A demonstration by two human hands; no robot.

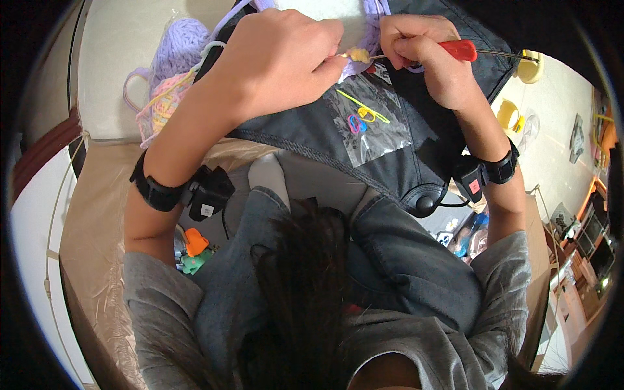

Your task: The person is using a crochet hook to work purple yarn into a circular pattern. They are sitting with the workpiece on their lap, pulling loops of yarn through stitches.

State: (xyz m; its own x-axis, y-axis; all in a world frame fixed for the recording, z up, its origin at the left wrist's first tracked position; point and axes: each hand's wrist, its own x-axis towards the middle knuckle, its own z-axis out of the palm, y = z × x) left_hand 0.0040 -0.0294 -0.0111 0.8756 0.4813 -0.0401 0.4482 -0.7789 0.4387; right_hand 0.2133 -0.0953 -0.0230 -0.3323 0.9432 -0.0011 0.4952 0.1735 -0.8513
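Note:
In the head view my right hand [426, 56] is closed round the red handle [459, 50] of a crochet hook, whose metal shaft sticks out on both sides. Facing it, my left hand [287, 63] pinches yellow yarn beside a small yellow piece of yarn work [360, 55], which sits at the left end of the shaft. Purple chunky yarn [373, 22] lies behind and between the hands. Below them, on black fabric [312, 129], rests a clear plastic bag [373, 119] with a yellow-green plastic needle [363, 106] and several coloured stitch markers [357, 124].
A purple yarn ball [180, 41] and a pastel multicoloured yarn ball [168, 100] lie left of my left forearm. Yellow containers [508, 114] stand at the right. Orange and green items [196, 243] lie by my left elbow, and a bag of coloured things [470, 239] by the right.

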